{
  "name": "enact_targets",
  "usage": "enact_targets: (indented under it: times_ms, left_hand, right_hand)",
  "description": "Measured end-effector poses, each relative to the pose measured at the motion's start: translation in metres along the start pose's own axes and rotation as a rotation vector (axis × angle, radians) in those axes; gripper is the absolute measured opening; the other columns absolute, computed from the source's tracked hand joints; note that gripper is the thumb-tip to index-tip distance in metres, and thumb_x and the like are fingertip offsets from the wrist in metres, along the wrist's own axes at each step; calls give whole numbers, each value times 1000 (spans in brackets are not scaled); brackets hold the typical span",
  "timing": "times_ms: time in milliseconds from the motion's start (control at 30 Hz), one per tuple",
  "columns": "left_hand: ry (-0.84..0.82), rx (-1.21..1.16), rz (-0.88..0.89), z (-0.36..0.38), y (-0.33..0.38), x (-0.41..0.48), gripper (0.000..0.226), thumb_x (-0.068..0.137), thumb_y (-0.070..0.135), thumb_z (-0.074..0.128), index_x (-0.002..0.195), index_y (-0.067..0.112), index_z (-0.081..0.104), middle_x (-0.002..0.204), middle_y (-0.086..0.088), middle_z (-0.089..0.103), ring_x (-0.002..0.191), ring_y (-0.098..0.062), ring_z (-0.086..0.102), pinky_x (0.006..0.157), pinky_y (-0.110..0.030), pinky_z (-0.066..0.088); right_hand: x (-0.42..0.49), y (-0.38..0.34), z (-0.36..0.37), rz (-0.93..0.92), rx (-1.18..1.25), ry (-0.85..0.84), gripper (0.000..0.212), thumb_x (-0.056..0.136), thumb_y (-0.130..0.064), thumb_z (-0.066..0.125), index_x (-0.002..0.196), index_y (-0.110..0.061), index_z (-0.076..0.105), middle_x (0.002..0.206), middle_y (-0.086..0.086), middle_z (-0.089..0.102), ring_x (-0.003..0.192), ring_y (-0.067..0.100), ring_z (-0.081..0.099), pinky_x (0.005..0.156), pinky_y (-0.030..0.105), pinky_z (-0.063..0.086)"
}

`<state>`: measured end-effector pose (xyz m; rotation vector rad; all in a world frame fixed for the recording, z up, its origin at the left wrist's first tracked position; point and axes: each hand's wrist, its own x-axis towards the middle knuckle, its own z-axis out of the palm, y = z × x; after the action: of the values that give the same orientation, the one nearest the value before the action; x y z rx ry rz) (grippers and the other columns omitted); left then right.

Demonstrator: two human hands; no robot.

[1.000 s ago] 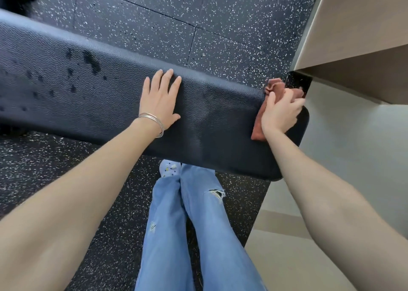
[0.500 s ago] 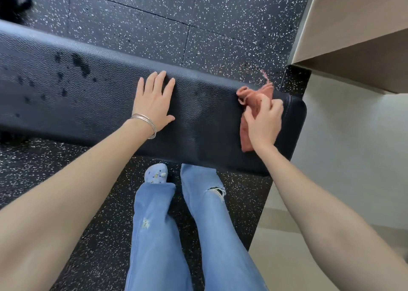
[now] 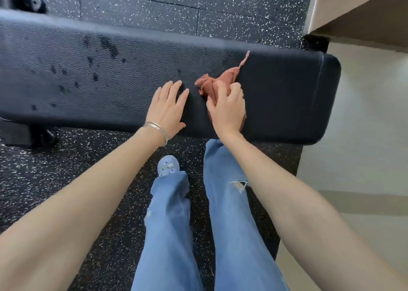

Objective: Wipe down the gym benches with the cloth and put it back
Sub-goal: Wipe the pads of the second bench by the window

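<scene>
A long black padded gym bench (image 3: 287, 96) runs across the view, with dark wet spots (image 3: 106, 45) on its left part. My right hand (image 3: 227, 109) grips a crumpled rust-red cloth (image 3: 218, 81) and holds it against the bench top near the middle. One corner of the cloth trails up and to the right. My left hand (image 3: 167, 107) lies flat on the bench just left of the cloth, fingers straight, with thin silver bangles at the wrist.
Black speckled rubber floor (image 3: 154, 10) surrounds the bench. A pale wall and beige ledge (image 3: 364, 8) stand close to the bench's right end. Bench frame parts (image 3: 26, 1) show at the far left. My legs in blue jeans (image 3: 231, 224) stand against the near edge.
My right hand has dragged the cloth leftward from the bench's right end to beside my left hand. The view has shifted, showing more of the bench's right end.
</scene>
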<state>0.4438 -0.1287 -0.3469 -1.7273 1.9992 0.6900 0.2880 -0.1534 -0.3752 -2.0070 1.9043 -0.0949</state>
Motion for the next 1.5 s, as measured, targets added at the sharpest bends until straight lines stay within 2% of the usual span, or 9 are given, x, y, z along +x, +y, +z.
enact_targets:
  times_ms: [133, 367, 467, 700, 833, 900, 1067, 1367, 1500]
  left_hand:
    - [-5, 36, 48, 10, -13, -15, 90, 81, 37, 68, 149, 11, 14, 156, -14, 9, 144, -32, 8, 118, -41, 12]
    - [45, 43, 108, 23, -20, -19, 87, 83, 34, 67, 149, 11, 15, 156, -13, 10, 145, -30, 8, 114, -40, 19]
    - [76, 29, 119, 29, -26, -22, 85, 83, 32, 68, 148, 11, 17, 156, -12, 12, 144, -30, 9, 114, -41, 21]
    - [63, 47, 97, 38, -59, -47, 78, 86, 32, 63, 148, 14, 19, 155, -11, 14, 143, -30, 12, 112, -40, 24]
    - [24, 35, 77, 42, -81, -64, 73, 88, 31, 59, 148, 18, 21, 155, -9, 13, 142, -30, 13, 110, -40, 27]
    - [4, 20, 56, 43, -85, -69, 71, 89, 30, 57, 149, 18, 21, 156, -9, 13, 143, -29, 12, 110, -39, 28]
    - [25, -32, 34, 41, -96, -63, 67, 91, 31, 55, 148, 24, 22, 157, -8, 11, 143, -30, 11, 112, -39, 24]
    - [75, -57, 0, 22, -96, -23, 75, 89, 33, 58, 149, 16, 16, 159, -7, 6, 145, -28, 7, 116, -39, 18]
    - [100, -33, 25, 0, -100, 5, 77, 88, 34, 59, 149, 15, 16, 158, -9, 6, 145, -30, 8, 116, -40, 18]
  right_hand:
    - [-38, 50, -2, -47, -49, -8, 26, 80, -25, 63, 102, -13, 56, 94, 16, 50, 83, 35, 50, 65, 42, 43]
    - [-62, 153, -27, 827, 38, 270, 43, 92, -33, 52, 128, -12, 43, 123, 21, 42, 114, 36, 45, 89, 42, 43]
    - [-45, 126, -17, 970, 105, 340, 40, 94, -32, 49, 128, -11, 43, 130, 20, 39, 116, 34, 46, 91, 34, 42]
    - [-62, -39, 31, 407, 13, 97, 45, 91, -31, 53, 126, -5, 44, 113, 21, 47, 100, 37, 49, 81, 46, 44]
    - [-62, -58, 27, 151, -27, -62, 34, 90, -30, 54, 119, -12, 49, 112, 18, 47, 99, 37, 48, 79, 46, 42]
    - [-53, -37, 16, 146, -45, -54, 33, 90, -32, 54, 118, -14, 49, 110, 17, 46, 98, 37, 48, 78, 46, 43]
    - [-56, -9, 9, 490, -2, 65, 37, 92, -33, 54, 120, -11, 44, 112, 20, 44, 100, 40, 48, 79, 48, 45]
    - [4, -90, 26, -36, -199, -86, 33, 90, -35, 50, 122, -23, 50, 113, 15, 48, 102, 33, 46, 80, 42, 38]
    - [83, -77, 8, 86, -145, 36, 31, 91, -36, 48, 120, -25, 49, 117, 13, 46, 108, 31, 45, 83, 42, 40]
